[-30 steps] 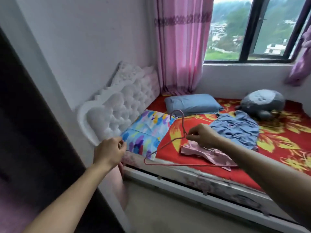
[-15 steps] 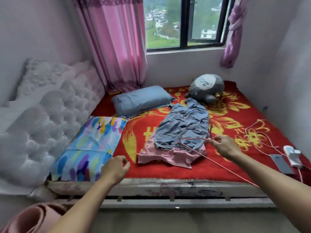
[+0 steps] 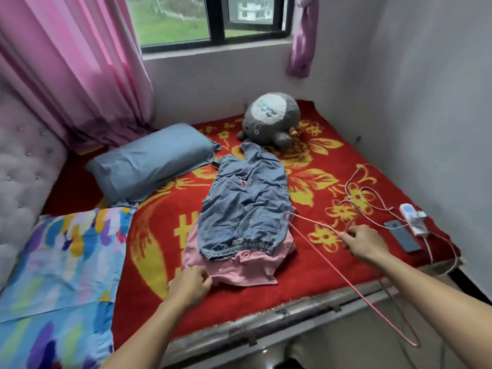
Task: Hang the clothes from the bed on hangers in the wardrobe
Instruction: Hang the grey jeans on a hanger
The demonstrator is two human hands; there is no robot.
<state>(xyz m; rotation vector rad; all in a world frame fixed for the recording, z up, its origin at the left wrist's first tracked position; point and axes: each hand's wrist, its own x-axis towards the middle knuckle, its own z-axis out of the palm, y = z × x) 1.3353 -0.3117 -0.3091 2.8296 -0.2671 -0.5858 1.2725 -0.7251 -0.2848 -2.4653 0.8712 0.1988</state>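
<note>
A blue denim garment (image 3: 246, 206) lies on the red flowered bedcover (image 3: 306, 272), on top of a pink garment (image 3: 239, 270) whose near edge sticks out. My left hand (image 3: 190, 286) pinches the pink garment's near left corner. My right hand (image 3: 366, 242) grips a thin pink wire hanger (image 3: 354, 286) near its neck. The hanger's hook end lies over the denim's right edge and its body slants down past the bed's front edge. The wardrobe is out of view.
A blue pillow (image 3: 151, 161) and a multicoloured pillow (image 3: 58, 283) lie at the left by the tufted headboard (image 3: 24, 166). A grey plush toy (image 3: 269, 118) sits behind the clothes. At the right are a phone (image 3: 402, 235), a power strip (image 3: 414, 217) and cables. Walls close the right side.
The view has swung from the headboard to face the bed. My left hand has reached forward and taken the pink garment's corner. My right hand carried the hanger to the right of the clothes.
</note>
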